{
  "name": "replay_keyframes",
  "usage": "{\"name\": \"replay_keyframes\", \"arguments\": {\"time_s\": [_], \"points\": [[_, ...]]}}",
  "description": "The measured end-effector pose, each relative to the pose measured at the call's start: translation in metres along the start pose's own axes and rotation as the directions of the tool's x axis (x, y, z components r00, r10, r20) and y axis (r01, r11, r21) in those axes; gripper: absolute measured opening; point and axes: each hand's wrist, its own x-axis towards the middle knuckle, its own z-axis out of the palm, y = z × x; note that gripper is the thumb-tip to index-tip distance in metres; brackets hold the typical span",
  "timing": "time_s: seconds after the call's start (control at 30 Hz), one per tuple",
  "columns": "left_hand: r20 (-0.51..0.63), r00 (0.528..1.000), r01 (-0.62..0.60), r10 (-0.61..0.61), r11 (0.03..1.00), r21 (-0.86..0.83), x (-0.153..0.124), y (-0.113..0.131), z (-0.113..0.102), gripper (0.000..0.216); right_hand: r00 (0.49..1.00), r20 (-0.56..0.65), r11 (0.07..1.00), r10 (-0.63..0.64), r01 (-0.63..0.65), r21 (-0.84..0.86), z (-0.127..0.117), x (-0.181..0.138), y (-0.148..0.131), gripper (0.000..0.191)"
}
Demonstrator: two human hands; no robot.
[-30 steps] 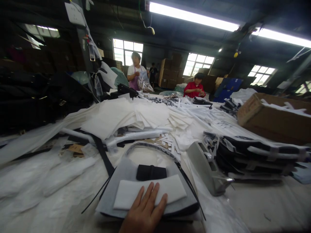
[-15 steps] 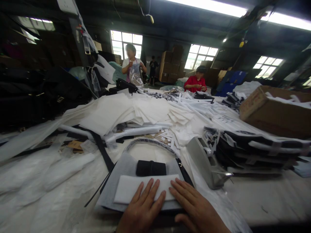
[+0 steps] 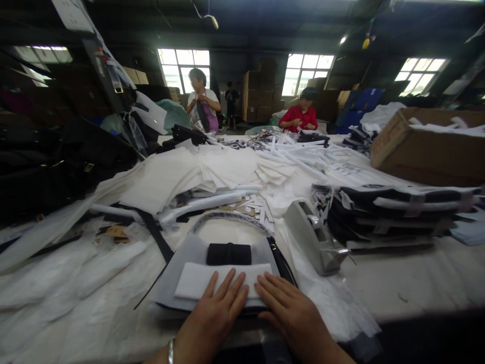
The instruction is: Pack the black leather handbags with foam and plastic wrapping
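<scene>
A black handbag [image 3: 285,268] lies flat in front of me, mostly covered by a grey-white sheet [image 3: 182,259]. Its wrapped handle [image 3: 231,216] arches away from me. On the sheet rests a folded white foam pad [image 3: 189,280], just below a black strap piece [image 3: 229,254]. My left hand [image 3: 217,308] lies flat on the pad, fingers outstretched. Beside it, my right hand [image 3: 286,303] presses on the pad's right part, fingers extended. Neither hand grips anything. The palms hide the bag's near edge in part.
A grey tape dispenser [image 3: 316,237] stands right of the bag, before a stack of wrapped black bags [image 3: 394,212]. A cardboard box [image 3: 428,151] is farther right. White sheets [image 3: 162,174] lie ahead, plastic bags [image 3: 76,273] left. Two people [image 3: 204,101] work across the table.
My view has tilted and shifted slightly, so the scene sits a little higher and more left. Both hands stay flat on the foam pad. A person across has turned with a bag.
</scene>
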Motion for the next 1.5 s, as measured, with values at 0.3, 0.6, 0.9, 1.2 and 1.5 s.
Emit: {"name": "replay_keyframes", "arguments": {"time_s": [0.3,0.6,0.9,1.2,1.5], "points": [[0.118,0.990,-0.041,0.073,0.968,-0.249,0.017,0.000,-0.011,0.061,0.997,-0.060,0.996,0.055,-0.051,0.070,0.011,-0.006,0.000,0.039],[0.014,1.000,-0.023,0.024,0.995,-0.094,0.011,0.011,0.005,0.047,0.961,0.188,0.940,0.204,-0.246,0.237,-0.030,0.023,0.010,0.025],[-0.086,0.996,-0.025,0.021,0.999,-0.045,0.009,0.009,0.012,0.041,0.792,0.373,0.853,0.483,-0.522,0.004,0.019,0.158,0.073,0.022],[-0.228,0.973,-0.015,0.020,1.000,0.022,0.006,0.010,0.032,0.039,0.603,0.598,0.794,0.528,-0.600,-0.097,0.068,0.180,0.089,0.029],[-0.292,0.956,0.029,-0.032,0.999,-0.014,0.006,0.014,0.036,0.038,0.601,0.533,0.759,0.596,-0.638,-0.130,0.055,0.162,0.092,0.030]]}}
